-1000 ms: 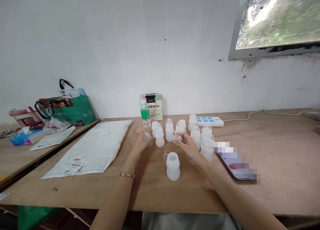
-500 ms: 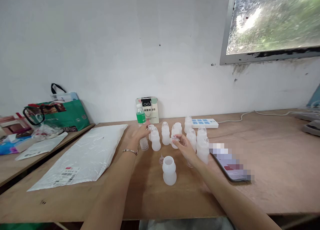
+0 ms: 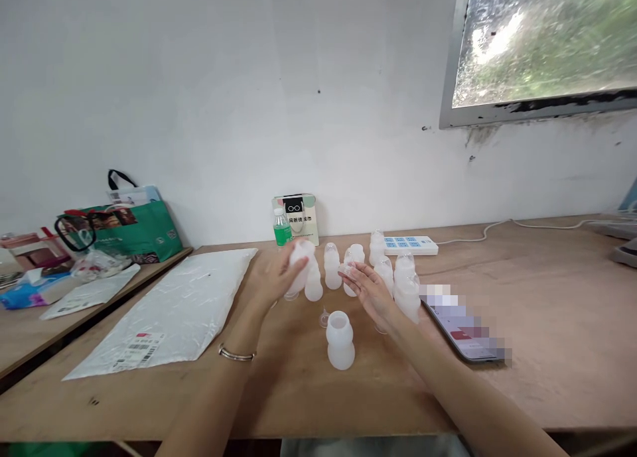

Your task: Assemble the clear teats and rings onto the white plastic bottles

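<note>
My left hand (image 3: pixel 277 276) is closed around a translucent white bottle (image 3: pixel 301 253), raised and tilted; motion blurs it a little. My right hand (image 3: pixel 372 292) pinches a small clear piece (image 3: pixel 345 270), perhaps a collar ring; its exact kind is too small to tell. An open-mouthed white bottle (image 3: pixel 341 345) with a pinched waist stands upright nearest me. Behind it lies a clear nipple-shaped piece (image 3: pixel 324 318). Several similar bottles with clear caps stand around the hands, including one bottle (image 3: pixel 332 266) between them and another bottle (image 3: pixel 407 296) right of my right hand.
A phone (image 3: pixel 465 331) lies to the right. At the back are a white power strip (image 3: pixel 415 246), a green-labelled water bottle (image 3: pixel 282 230) and a paper bag (image 3: pixel 308 225). A white mailing pouch (image 3: pixel 184 311) covers the left side, beyond which a green bag (image 3: pixel 149 231) stands.
My left hand has taken hold of a white bottle at the back and lifted it toward me. My right hand stays in about the same place with the clear piece.
</note>
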A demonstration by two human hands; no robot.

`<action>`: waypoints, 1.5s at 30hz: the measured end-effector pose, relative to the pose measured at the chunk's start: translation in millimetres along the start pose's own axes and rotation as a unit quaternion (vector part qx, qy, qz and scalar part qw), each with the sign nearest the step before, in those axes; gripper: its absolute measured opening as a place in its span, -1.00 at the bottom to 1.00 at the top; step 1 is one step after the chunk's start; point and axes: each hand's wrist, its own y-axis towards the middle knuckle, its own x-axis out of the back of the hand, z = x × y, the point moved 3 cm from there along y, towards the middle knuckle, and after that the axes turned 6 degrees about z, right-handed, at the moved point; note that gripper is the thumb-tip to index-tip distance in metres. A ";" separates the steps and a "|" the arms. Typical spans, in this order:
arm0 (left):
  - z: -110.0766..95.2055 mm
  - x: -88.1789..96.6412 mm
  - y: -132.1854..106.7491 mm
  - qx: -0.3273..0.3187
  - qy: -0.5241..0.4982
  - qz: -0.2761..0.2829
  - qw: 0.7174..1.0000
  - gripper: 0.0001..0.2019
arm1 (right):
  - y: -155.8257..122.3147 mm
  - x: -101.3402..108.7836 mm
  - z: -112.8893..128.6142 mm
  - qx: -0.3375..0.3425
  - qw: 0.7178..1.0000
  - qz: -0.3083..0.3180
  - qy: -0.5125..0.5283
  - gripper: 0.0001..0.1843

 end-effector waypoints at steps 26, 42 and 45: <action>26.7 -40.2 -28.3 0.187 -0.316 0.378 0.850 -0.31 | 9.6 -23.7 -4.9 0.002 0.965 0.252 -0.073 -0.55; 15.9 -40.4 -28.3 0.125 -0.173 0.238 0.948 -0.67 | 13.0 -11.0 -14.6 0.015 0.986 0.136 -0.098 -0.61; 17.2 -37.5 -30.1 0.134 -0.189 0.263 0.936 -0.67 | 8.9 -13.6 -10.6 0.015 0.983 0.150 -0.103 -0.62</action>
